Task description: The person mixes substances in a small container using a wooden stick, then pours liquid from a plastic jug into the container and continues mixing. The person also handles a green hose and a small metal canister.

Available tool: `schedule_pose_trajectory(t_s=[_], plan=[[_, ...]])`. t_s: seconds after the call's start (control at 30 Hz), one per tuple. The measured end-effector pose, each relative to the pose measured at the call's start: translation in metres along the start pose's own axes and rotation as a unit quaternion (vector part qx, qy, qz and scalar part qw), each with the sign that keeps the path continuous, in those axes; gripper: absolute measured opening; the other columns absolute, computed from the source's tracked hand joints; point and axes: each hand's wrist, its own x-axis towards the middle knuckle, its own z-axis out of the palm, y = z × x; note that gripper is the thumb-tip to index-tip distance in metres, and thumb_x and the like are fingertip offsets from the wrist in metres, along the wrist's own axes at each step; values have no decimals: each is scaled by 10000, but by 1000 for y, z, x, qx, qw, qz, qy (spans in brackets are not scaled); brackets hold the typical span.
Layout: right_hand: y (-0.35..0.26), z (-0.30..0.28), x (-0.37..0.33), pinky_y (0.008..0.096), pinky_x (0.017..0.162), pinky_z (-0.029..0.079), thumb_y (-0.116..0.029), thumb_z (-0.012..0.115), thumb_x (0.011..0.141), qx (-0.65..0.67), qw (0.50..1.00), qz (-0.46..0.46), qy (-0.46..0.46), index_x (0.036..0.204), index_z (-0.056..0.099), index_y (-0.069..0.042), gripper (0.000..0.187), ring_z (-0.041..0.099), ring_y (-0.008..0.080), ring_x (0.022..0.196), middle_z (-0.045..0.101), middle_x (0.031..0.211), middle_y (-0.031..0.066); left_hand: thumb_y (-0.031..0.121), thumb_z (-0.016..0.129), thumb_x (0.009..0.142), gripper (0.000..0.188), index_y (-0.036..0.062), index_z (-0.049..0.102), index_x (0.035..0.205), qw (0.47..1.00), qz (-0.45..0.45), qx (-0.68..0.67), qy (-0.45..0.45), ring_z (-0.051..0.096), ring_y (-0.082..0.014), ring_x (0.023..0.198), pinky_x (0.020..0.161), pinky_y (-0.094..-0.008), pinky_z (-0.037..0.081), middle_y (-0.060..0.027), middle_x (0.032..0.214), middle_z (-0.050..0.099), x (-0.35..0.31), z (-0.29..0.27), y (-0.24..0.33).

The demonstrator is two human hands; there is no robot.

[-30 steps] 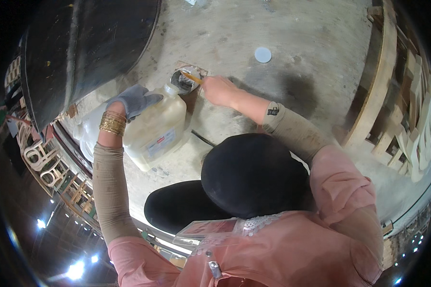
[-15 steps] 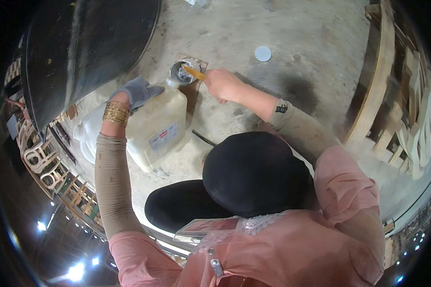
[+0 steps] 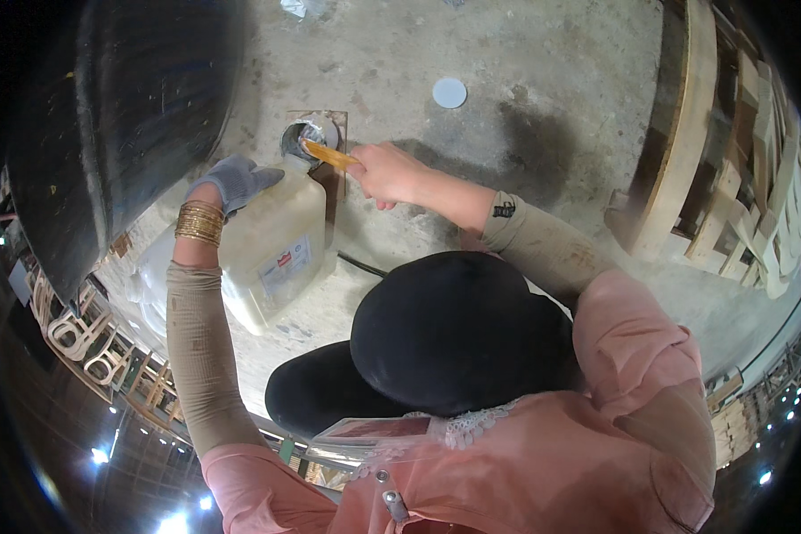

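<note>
Shifted slightly toward the jug point(image 3: 280, 218) since the earlier frame: the yellow tool point(image 3: 331, 156), its end at the mouth of the can point(image 3: 290, 143) just beyond. Right hand point(image 3: 384, 173) – grip clamped on the tool. Gloved left hand point(image 3: 233, 182) – atop the jug, closure indeterminable. Tool work appears under way, remainder unclear.

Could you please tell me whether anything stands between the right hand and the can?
Nothing visible blocks it: only the yellow tool, held in the right hand, spans the gap, its far end at the can. The jug stands beside that line.
</note>
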Motion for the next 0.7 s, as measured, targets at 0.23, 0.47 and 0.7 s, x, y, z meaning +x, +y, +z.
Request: schedule_pose_trajectory(t_s=[0.23,0.47,0.7], plan=[[5,-4,5,312,442,500,-195,401,899,27,1000,12,-5,1064,524,11,291,601,199,480,590,640,124,468,591,755,522,-41,628,865,999,22,-19,18,588,-250,601,548,-350,457,-165,718,608,2,1,-4],[6,0,9,320,440,495,-198,408,906,41,999,10,-5,1031,518,14,270,587,196,468,576,631,116,456,593,761,501,-35,628,855,997,60,-41,38,581,-253,586,544,-356,458,-163,712,608,1,6,-22],[4,2,9,325,427,486,-182,406,909,35,999,-21,11,988,507,16,236,580,201,462,574,622,123,449,584,770,476,-20,633,835,997,26,-71,13,524,-191,464,430,-327,419,-100,596,552,-2,5,-24]])
